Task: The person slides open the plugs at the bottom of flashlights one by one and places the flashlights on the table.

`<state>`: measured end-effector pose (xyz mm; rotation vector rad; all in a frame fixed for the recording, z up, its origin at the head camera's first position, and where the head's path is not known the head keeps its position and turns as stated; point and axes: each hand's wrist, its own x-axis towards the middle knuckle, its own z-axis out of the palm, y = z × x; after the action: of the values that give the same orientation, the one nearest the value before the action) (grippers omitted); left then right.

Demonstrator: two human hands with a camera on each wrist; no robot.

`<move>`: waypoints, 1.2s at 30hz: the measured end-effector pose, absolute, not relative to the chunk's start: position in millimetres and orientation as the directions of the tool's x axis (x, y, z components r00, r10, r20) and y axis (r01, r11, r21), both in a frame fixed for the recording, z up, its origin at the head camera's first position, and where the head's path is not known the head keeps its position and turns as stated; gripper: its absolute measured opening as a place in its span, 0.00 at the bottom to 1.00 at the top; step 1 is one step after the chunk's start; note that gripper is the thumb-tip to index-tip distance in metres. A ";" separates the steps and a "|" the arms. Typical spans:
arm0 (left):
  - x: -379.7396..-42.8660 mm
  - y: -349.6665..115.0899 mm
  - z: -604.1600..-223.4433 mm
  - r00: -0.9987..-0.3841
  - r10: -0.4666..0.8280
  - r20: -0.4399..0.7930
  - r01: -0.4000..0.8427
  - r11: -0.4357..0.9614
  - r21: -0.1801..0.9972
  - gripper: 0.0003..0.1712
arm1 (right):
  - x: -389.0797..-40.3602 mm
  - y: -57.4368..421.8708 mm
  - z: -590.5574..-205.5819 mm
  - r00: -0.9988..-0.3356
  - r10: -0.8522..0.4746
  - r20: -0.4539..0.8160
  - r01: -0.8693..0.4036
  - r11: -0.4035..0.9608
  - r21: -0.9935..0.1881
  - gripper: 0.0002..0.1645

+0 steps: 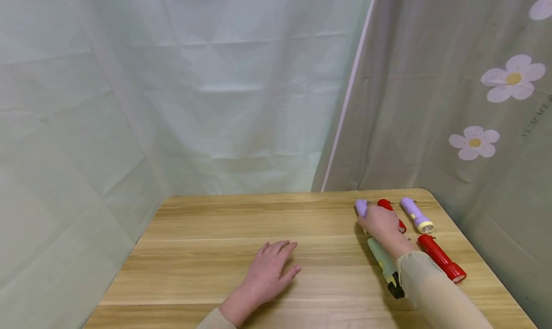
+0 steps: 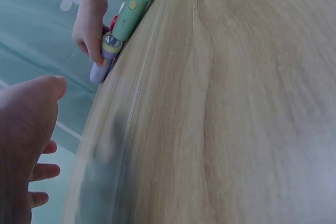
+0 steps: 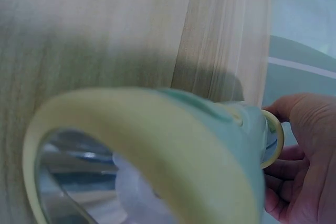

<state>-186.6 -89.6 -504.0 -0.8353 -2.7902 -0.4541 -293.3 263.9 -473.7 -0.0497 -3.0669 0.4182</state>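
Observation:
My right hand (image 1: 380, 222) grips a purple flashlight (image 1: 361, 207) at the back right of the table, thumb along its side; the hand covers most of it in the head view. Just nearer lies a green flashlight (image 1: 380, 257) with a dark piece at its near end. Its yellow rim and lens loom large in the right wrist view, in front of the hand (image 3: 312, 156). My left hand (image 1: 268, 271) hovers low over the middle of the table, palm down, fingers loosely extended, holding nothing. In the left wrist view its shadow falls on the wood.
A red flashlight (image 1: 385, 204) lies partly behind my right hand. To its right is a second purple flashlight (image 1: 414, 213) with a yellow head. Another red flashlight (image 1: 440, 258) lies beside my right forearm. Curtains (image 1: 258, 103) hang behind the wooden table (image 1: 207, 252).

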 end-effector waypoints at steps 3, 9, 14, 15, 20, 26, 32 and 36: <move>-186.7 -91.3 -504.6 -0.821 0.498 0.279 0.562 0.792 0.239 0.36 | -292.3 263.9 -473.3 -0.999 0.031 0.037 0.021 0.966 -0.259 0.16; -185.4 -94.0 -503.1 -0.826 0.495 0.269 0.557 0.793 0.248 0.36 | -290.8 266.5 -474.1 -0.999 0.039 0.014 0.034 0.967 -0.254 0.21; -186.4 -97.0 -503.6 -0.831 0.489 0.266 0.550 0.795 0.255 0.36 | -288.9 269.3 -476.4 -0.999 0.049 0.019 0.042 0.967 -0.250 0.29; -186.8 -98.0 -503.7 -0.832 0.486 0.268 0.548 0.797 0.256 0.36 | -288.3 269.8 -476.5 -0.999 0.045 0.024 0.038 0.968 -0.247 0.30; -189.9 -106.1 -503.3 -0.832 0.471 0.293 0.543 0.800 0.256 0.36 | -284.3 271.6 -475.0 -0.996 0.029 0.086 0.007 0.969 -0.248 0.25; -193.6 -122.3 -502.9 -0.829 0.447 0.336 0.534 0.812 0.237 0.36 | -277.4 274.6 -470.2 -0.975 -0.043 0.218 -0.086 0.978 -0.192 0.22; -198.2 -139.5 -498.7 -0.848 0.411 0.336 0.493 0.845 0.210 0.36 | -266.5 271.8 -465.0 -0.950 -0.098 0.297 -0.134 0.986 -0.102 0.33; -201.9 -151.7 -496.9 -0.866 0.380 0.325 0.457 0.864 0.209 0.37 | -258.8 268.5 -462.1 -0.941 -0.128 0.312 -0.161 0.983 -0.084 0.38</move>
<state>-201.9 -151.7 -496.9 -0.6336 -2.7640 -0.4072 -258.8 268.5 -462.1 0.2105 -2.8189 0.1557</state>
